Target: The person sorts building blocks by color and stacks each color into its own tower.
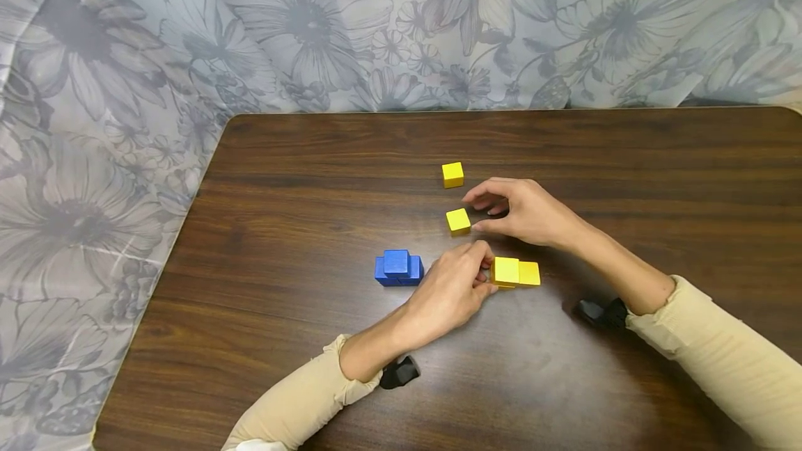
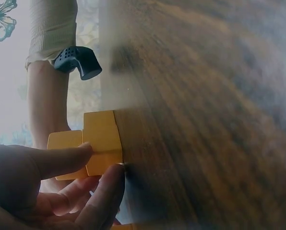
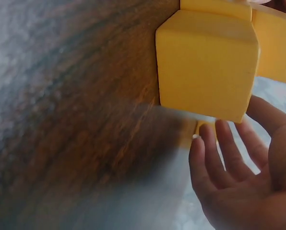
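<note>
My left hand [image 1: 447, 287] is at the left end of a small stack of yellow cubes, gripping it there. Its thumb [image 2: 66, 160] lies across the near faces, with a fingertip low by the table. The stack has a top yellow cube [image 1: 506, 271] on the left and a lower yellow cube [image 1: 530, 273] beside it to the right. Behind the stack, my right hand [image 1: 529, 214] holds nothing, its fingers spread and softly bent. The thumb tip is right at the edge of a loose yellow cube [image 1: 458, 222].
Another loose yellow cube [image 1: 452, 175] sits farther back. Left of my left hand stands a blue block stack [image 1: 397, 268], one cube raised over the lower ones. All rest on a dark wooden table [image 1: 282, 179], with a floral cloth [image 1: 313, 33] behind it.
</note>
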Tool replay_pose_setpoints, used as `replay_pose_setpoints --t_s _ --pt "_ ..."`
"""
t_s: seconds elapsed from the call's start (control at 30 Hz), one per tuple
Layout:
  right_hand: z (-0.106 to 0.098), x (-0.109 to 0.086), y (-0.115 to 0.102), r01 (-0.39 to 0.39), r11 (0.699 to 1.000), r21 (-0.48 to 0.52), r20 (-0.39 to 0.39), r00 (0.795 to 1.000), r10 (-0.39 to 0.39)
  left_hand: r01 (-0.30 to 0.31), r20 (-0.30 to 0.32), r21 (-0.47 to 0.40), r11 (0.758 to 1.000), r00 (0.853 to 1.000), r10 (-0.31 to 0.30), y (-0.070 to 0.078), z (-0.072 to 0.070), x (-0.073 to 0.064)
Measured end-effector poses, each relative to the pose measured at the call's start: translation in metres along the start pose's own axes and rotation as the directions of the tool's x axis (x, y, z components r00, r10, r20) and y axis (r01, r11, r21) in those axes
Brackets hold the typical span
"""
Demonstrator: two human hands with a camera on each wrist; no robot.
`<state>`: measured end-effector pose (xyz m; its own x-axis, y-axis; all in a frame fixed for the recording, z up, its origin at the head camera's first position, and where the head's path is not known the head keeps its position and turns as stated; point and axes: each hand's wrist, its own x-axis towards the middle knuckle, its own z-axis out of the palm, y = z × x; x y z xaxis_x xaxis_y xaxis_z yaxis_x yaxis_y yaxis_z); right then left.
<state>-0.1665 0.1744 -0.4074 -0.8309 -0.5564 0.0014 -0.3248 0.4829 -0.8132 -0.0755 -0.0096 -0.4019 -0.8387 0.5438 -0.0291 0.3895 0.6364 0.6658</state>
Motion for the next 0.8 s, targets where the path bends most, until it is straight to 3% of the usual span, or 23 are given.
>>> replay_pose_setpoints --t_s 0.33,0.8 --pt "0.007 0.008 0.001 -0.014 1.0 -0.019 0.039 0.999 0.015 -0.003 -0.002 0.023 1.0 1.0 0.003 0.0 0.0 0.001" --pt "0.009 0.011 0.002 -0.02 0.999 -0.044 0.022 1.0 0.021 0.003 -0.009 0.014 1.0 1.0 -0.003 0.0 0.001 0.001"
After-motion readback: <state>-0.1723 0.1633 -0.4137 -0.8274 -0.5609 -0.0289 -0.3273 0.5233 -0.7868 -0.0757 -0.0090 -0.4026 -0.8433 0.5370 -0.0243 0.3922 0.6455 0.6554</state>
